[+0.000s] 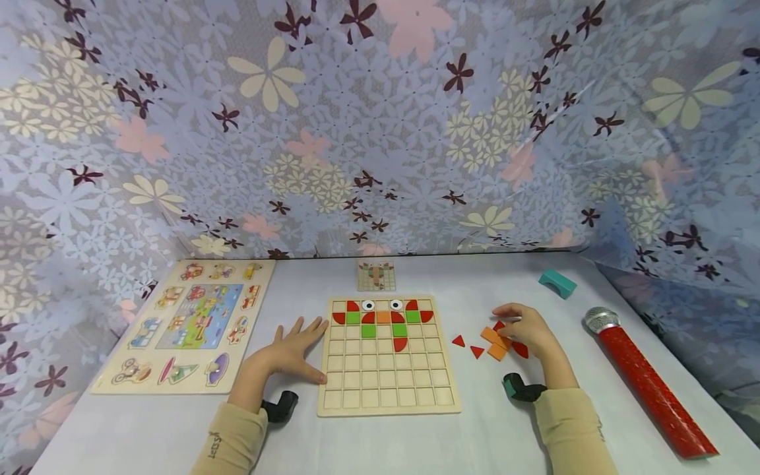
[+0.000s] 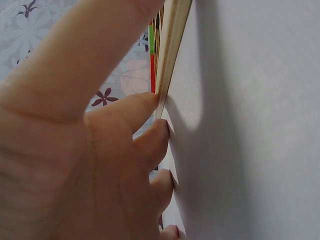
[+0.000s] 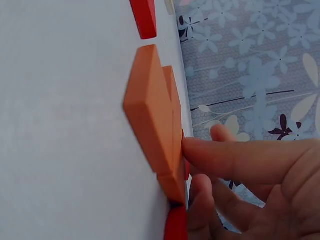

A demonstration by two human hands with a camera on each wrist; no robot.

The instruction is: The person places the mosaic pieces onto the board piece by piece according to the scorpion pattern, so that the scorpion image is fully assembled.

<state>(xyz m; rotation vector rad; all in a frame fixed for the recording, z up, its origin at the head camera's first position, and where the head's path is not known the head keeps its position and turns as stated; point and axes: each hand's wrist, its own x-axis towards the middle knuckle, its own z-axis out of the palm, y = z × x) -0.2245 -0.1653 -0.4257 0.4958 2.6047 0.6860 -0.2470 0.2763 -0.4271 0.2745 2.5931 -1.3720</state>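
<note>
My left hand (image 1: 297,353) lies with fingers spread at the left side of a wooden grid board (image 1: 386,398). In the left wrist view, its fingertips (image 2: 162,127) touch the board's edge and the table. On the board's upper rows are red, green and orange tiles and two eye pieces (image 1: 396,305). Right of the board, my right hand (image 1: 528,330) reaches over a small cluster of orange tiles (image 1: 497,351) and red pieces (image 1: 520,349). Its thumb (image 3: 200,150) touches an orange tile (image 3: 150,107) in the right wrist view, and the other fingers are loosely bent beyond.
Two red triangles (image 1: 477,352) lie between board and cluster. A small pattern card (image 1: 377,275) sits behind the board. At left is a picture puzzle board (image 1: 139,384); at right are a teal arch block (image 1: 558,283) and a red toy microphone (image 1: 653,389). Flowered fabric (image 1: 380,132) hangs behind.
</note>
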